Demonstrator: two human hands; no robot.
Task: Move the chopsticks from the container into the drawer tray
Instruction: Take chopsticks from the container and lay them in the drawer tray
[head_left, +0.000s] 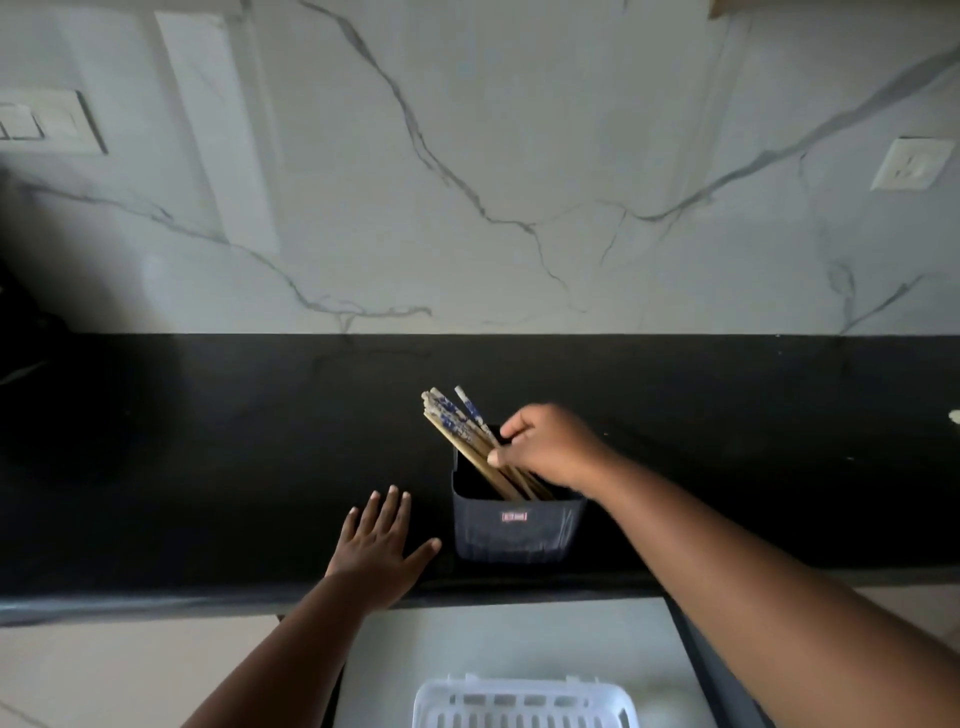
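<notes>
Black worktop (208, 441), marble wall behind. Right hand (545, 449) pinches chopsticks (462, 436) leaning in container (514, 525); left hand (376, 551) flat, fingers spread, holding nothing.

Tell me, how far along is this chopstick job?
Barely begun. The white tray in the open drawer shows no chopsticks in its visible part. All the chopsticks lean in the dark container on the black counter. The right hand is closing on the bundle; the left hand lies flat on the counter. Lifting and placing them is left.
</notes>
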